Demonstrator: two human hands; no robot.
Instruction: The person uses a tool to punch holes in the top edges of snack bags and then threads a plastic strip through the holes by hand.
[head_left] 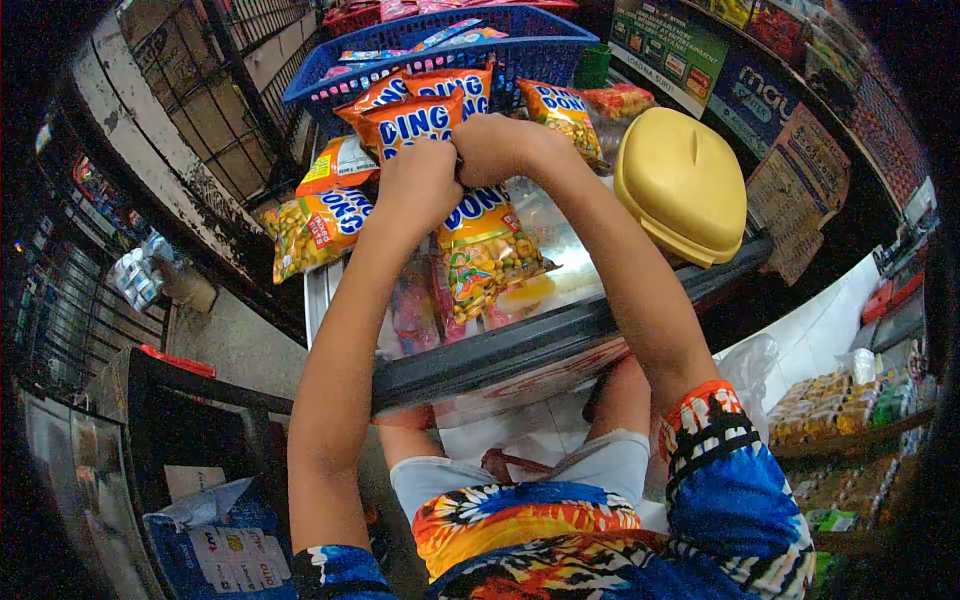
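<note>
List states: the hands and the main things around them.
Left hand, curled, grip hidden.
Right hand, curled beside the left, grip hidden.
Orange-and-yellow plastic snack bags, puffed, clustered; seals unclear.
Yellow rounded plastic container, lid on.
Blue plastic lattice basket, open-topped, holding colourful packets.

Top centre: blue basket [545, 55], colourful packets [462, 36] inside; green container [593, 66] just beside its right end. Upper right of centre: yellow box [682, 185], lid on. Upper right: green poster [668, 50], blue poster [750, 98], brown sheet [803, 170], torn-looking lower edge. Upper left: metal gate [190, 100]. Mid-left: clear bag [140, 278], contents unreadable. Lower left: blue bag [222, 545], white printed panel. Lower right: shelf goods [825, 412] in rows, mostly yellow-brown, some green.
</note>
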